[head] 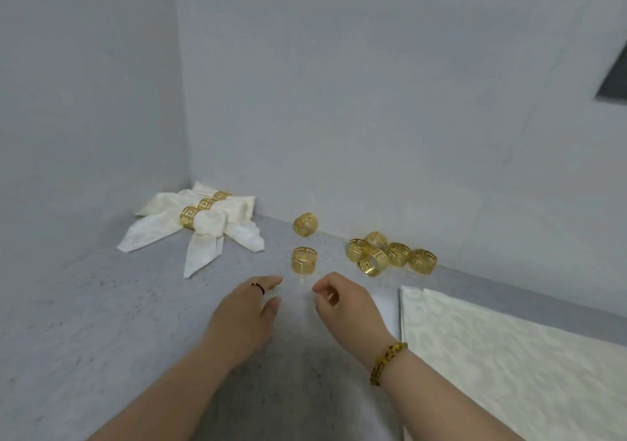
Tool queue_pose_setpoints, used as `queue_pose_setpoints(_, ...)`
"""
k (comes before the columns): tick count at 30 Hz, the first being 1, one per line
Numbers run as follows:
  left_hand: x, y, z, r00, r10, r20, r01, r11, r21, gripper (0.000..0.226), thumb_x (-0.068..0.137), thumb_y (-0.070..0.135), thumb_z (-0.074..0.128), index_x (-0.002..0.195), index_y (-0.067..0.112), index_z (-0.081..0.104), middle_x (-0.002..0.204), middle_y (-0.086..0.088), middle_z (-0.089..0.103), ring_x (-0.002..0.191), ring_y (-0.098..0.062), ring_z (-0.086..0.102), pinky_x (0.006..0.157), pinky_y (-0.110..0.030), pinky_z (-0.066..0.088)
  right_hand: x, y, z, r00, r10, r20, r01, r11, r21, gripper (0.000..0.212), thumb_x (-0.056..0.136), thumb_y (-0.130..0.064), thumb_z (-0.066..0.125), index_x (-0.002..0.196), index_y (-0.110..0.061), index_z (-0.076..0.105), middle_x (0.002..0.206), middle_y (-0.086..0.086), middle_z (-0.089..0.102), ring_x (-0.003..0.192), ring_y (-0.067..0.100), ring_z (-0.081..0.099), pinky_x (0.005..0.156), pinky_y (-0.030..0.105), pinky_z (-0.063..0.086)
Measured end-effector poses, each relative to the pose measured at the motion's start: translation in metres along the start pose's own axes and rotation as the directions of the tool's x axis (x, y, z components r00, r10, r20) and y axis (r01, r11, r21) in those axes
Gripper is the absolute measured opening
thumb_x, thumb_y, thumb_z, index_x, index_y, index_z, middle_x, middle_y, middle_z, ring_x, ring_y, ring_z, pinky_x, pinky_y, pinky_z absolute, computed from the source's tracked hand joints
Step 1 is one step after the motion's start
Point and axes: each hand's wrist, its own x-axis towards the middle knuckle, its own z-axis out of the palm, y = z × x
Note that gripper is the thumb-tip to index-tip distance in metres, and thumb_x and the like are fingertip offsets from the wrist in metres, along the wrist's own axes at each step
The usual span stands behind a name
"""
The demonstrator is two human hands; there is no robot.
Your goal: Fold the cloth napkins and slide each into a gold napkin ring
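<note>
Grey counter (101, 322), loose rings (375, 263), ringed napkins (207, 225)

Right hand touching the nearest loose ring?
Apart. Head view shows a strip of bare table between the right hand and the nearest loose ring.

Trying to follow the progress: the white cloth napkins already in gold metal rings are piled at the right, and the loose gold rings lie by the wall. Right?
Not quite. The head view shows the ringed white cloth napkins piled in the far left corner. The loose gold rings do lie by the wall.
</note>
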Motion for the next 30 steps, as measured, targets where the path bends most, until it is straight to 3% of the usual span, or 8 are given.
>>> queue_pose_setpoints(6,-0.068,0.038,0.033,0.981,0.153,0.116,-0.145,0.987,-0.07,0.02,0.092,0.025,0.052,0.11,0.025,0.062,0.106,0.012,0.061,0.1,-0.002,0.054,0.083,-0.009,0.035,-0.113,0.037,-0.056,1.0,0.026,-0.015,-0.028,0.993,-0.111,0.012,0.09,-0.015,0.05,0.098,-0.021,0.056,0.074,-0.021,0.045,0.067,0.003,0.046,0.069,0.017,0.038)
queue_pose_setpoints(11,-0.134,0.064,0.05,0.925,0.294,0.24,-0.254,0.949,-0.186,0.016,0.087,0.022,0.06,0.081,0.037,0.057,0.085,0.026,0.057,0.078,0.012,0.053,0.068,0.005,0.036,-0.215,0.049,-0.083,0.985,0.171,0.004,-0.168,0.973,-0.16,0.009,0.09,-0.022,0.049,0.098,-0.025,0.051,0.077,-0.02,0.048,0.067,0.0,0.047,0.065,0.014,0.039)
queue_pose_setpoints(15,-0.185,0.081,0.053,0.832,0.379,0.406,-0.28,0.918,-0.283,0.019,0.078,0.032,0.07,0.082,0.045,0.056,0.093,0.03,0.056,0.083,0.026,0.05,0.075,0.005,0.037,-0.28,0.041,-0.097,0.97,0.227,0.089,-0.205,0.956,-0.21,0.029,0.09,-0.03,0.051,0.117,-0.022,0.047,0.103,-0.011,0.051,0.091,0.006,0.05,0.076,0.016,0.039)
queue_pose_setpoints(17,-0.211,0.089,0.051,0.755,0.417,0.506,-0.291,0.905,-0.31,0.036,0.059,0.057,0.074,0.089,0.052,0.053,0.105,0.037,0.049,0.094,0.031,0.043,0.086,0.003,0.034,-0.305,0.04,-0.103,0.959,0.224,0.174,-0.176,0.952,-0.251,0.041,0.09,-0.035,0.051,0.127,-0.023,0.04,0.122,-0.009,0.047,0.109,0.008,0.046,0.088,0.017,0.036)
queue_pose_setpoints(21,-0.236,0.094,0.057,0.666,0.415,0.62,-0.362,0.906,-0.219,0.079,0.023,0.088,0.05,0.097,0.06,0.042,0.114,0.049,0.017,0.114,0.022,0.022,0.095,-0.001,0.016,-0.326,0.053,-0.092,0.973,0.144,0.182,-0.077,0.94,-0.332,0.054,0.093,-0.039,0.047,0.14,-0.022,0.029,0.152,-0.007,0.019,0.14,0.007,0.013,0.108,0.016,0.01)
queue_pose_setpoints(23,-0.24,0.095,0.061,0.708,0.421,0.567,-0.354,0.906,-0.231,0.071,0.027,0.083,0.059,0.093,0.057,0.047,0.114,0.047,0.021,0.113,0.021,0.024,0.091,0.004,0.016,-0.328,0.058,-0.086,0.986,0.118,0.121,-0.071,0.94,-0.333,0.052,0.093,-0.04,0.046,0.14,-0.023,0.032,0.153,-0.008,0.018,0.141,0.006,0.009,0.111,0.018,0.006)
queue_pose_setpoints(25,-0.243,0.097,0.064,0.746,0.421,0.516,-0.327,0.907,-0.267,0.034,0.052,0.053,0.08,0.078,0.055,0.059,0.114,0.041,0.031,0.108,0.022,0.033,0.081,0.011,0.02,-0.328,0.061,-0.084,0.989,0.113,0.092,-0.078,0.944,-0.321,0.052,0.092,-0.041,0.047,0.139,-0.023,0.033,0.152,-0.007,0.02,0.141,0.007,0.012,0.111,0.019,0.008)
queue_pose_setpoints(30,-0.235,0.085,0.075,0.833,0.388,0.394,-0.229,0.891,-0.393,0.024,0.072,0.013,0.076,0.058,0.027,0.064,0.101,0.022,0.059,0.094,0.026,0.045,0.079,0.008,0.029,-0.328,0.065,-0.084,0.995,0.092,0.048,-0.078,0.968,-0.238,0.05,0.089,-0.042,0.051,0.135,-0.025,0.038,0.145,-0.011,0.032,0.135,0.006,0.023,0.106,0.017,0.017)
